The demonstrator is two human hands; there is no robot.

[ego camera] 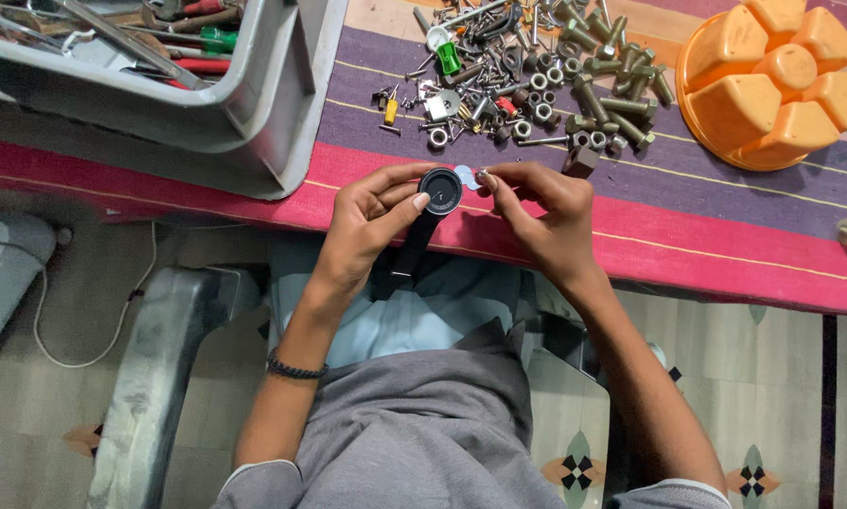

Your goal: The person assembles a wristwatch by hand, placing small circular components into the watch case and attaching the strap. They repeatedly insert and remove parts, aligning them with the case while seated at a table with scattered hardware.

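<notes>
Left hand point(371, 221) has the black wristwatch point(439, 190) pinched at its round case, thumb across the near rim and fingers curled behind it. The watch is held in the air just over the near edge of the table point(725, 254), above the red stripe of the cloth. The dial faces up toward the camera; the black strap point(406, 254) hangs from the case down and slightly left toward the lap, so the long axis runs from the table edge back toward the person's body. Right hand point(541, 212) comes in from the right, fingertips pressed together on a small pale disc point(465, 176) touching the right side of the case. Farther back on the purple stripe lies a heap of bolts and nuts point(546, 80). An orange moulded plastic piece point(772, 80) sits toward the far right corner, a grey tool tray point(254, 113) at far left.
</notes>
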